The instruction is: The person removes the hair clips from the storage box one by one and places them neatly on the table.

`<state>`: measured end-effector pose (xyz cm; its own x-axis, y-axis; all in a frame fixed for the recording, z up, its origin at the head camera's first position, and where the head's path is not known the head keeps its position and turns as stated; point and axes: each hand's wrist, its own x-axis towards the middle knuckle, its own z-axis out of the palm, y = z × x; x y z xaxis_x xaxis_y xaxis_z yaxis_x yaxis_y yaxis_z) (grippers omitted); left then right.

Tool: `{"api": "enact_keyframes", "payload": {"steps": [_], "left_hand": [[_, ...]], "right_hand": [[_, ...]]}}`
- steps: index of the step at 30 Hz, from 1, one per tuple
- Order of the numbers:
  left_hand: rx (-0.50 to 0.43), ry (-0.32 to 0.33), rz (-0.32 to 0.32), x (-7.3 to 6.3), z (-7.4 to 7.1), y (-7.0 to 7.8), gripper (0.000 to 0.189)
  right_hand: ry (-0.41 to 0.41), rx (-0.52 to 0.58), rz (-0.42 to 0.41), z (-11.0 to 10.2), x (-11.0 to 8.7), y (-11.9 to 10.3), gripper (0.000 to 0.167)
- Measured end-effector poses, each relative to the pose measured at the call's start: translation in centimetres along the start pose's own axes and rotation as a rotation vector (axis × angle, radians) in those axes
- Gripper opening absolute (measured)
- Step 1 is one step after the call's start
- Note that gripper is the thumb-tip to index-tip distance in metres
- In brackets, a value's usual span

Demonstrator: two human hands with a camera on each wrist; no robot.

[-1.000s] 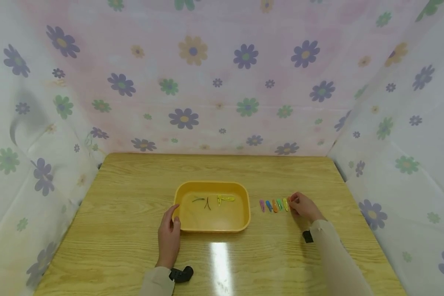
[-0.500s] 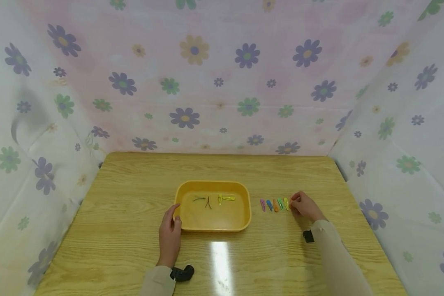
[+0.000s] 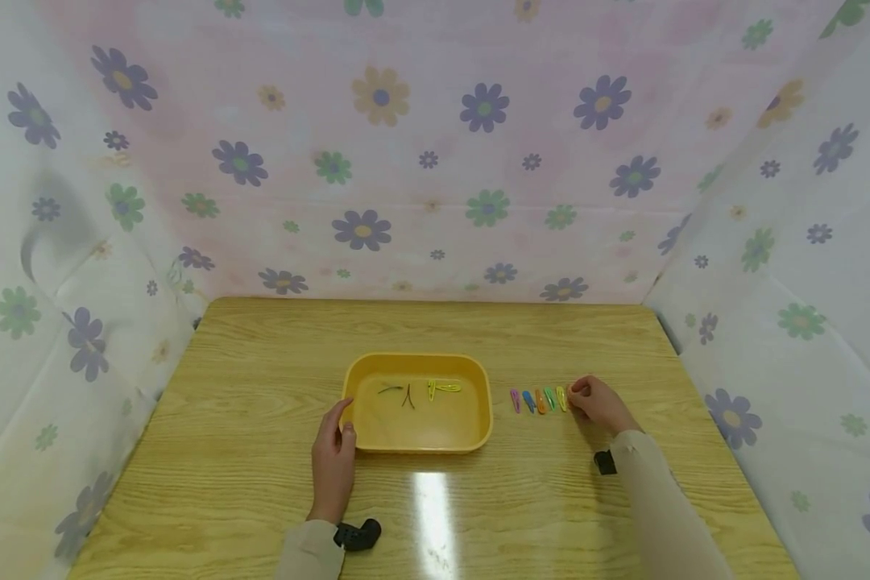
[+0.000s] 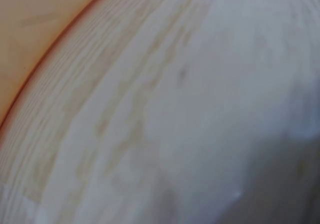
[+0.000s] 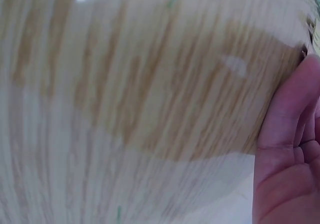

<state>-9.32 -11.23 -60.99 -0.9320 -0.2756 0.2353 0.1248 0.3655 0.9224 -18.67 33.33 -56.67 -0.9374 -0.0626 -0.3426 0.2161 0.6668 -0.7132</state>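
Fingers of the right hand (image 3: 600, 404) are drawn together with the thumb on the end clip (image 3: 570, 391), of which just an orange sliver shows past the fingertips. It sits at the right end of a row on the worktop (image 3: 246, 387), between the tray (image 3: 420, 439) and the worktop's right edge. From the tray outward come a pink clip (image 3: 515, 401), a blue clip (image 3: 528, 402), an orange clip (image 3: 540, 402), a green clip (image 3: 549, 399) and a yellow clip (image 3: 561, 399), side by side, each pointing roughly toward the worktop's far edge.

At the left hand (image 3: 332, 463), fingertips and thumb are apart, both touching the left side of the tray; I cannot tell whether they grip it. The tray is yellow and stands about midway between the worktop's left and right edges. Inside lie a thin greenish piece (image 3: 389, 389), a dark pin (image 3: 408, 397) spread into a V, and two yellow hair clips (image 3: 446, 388), one upright to the far edge, the other lying crosswise beside it. Flowered sheeting (image 3: 420, 201) rises beyond the far edge.
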Motion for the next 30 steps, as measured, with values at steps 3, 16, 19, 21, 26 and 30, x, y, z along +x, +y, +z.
{"api": "enact_keyframes", "payload": {"steps": [3,16,19,21,26,30], "left_hand": [[-0.007,-0.001,-0.004,0.06,0.05,-0.04,0.035],[-0.015,0.002,-0.016,0.08,0.13,-0.13,0.035],[-0.025,-0.001,-0.008,0.13,0.14,-0.25,0.034],[-0.028,-0.002,-0.004,0.16,0.15,-0.29,0.034],[-0.028,-0.002,0.006,0.13,0.09,-0.38,0.033],[-0.031,-0.005,0.011,0.13,0.06,-0.48,0.033]], "right_hand": [[-0.004,-0.004,-0.007,-0.08,0.11,0.23,0.026],[-0.023,0.054,-0.009,-0.59,0.39,0.82,0.039],[-0.005,0.057,-0.009,-0.74,0.42,0.64,0.041],[-0.008,0.052,-0.001,-0.79,0.31,0.52,0.041],[-0.009,0.093,0.037,-0.62,0.05,0.48,0.041],[0.051,0.155,0.042,-0.45,0.1,0.82,0.04]]}}
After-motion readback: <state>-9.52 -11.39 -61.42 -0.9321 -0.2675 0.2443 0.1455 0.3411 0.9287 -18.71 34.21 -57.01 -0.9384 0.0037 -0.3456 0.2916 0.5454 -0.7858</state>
